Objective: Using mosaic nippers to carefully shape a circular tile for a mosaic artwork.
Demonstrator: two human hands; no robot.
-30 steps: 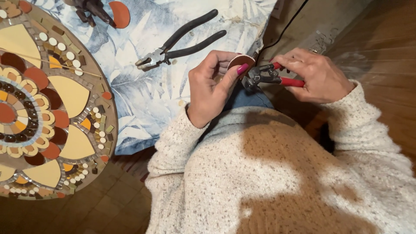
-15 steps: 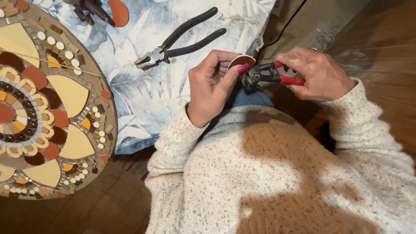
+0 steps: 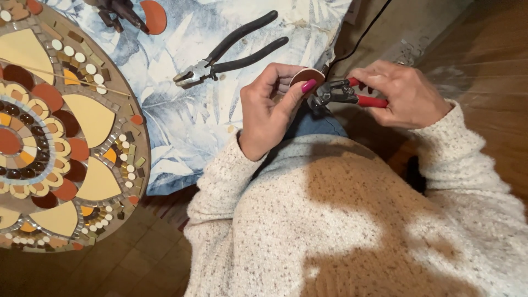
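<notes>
My left hand (image 3: 269,110) pinches a small round brown tile piece (image 3: 308,74) between thumb and fingers, above my lap. My right hand (image 3: 404,93) grips red-handled tile nippers (image 3: 344,93), whose dark jaws meet the edge of the tile piece. Both hands are held close together over my knees. A cream speckled sweater covers both arms.
A round mosaic panel (image 3: 60,132) in cream, orange and brown lies at the left. Black-handled pliers (image 3: 231,52) rest on a blue leaf-patterned cloth (image 3: 187,126). An orange tile shape (image 3: 155,15) and a dark tool (image 3: 118,12) lie at the top. A black cable (image 3: 363,38) runs past on the wooden floor (image 3: 495,60).
</notes>
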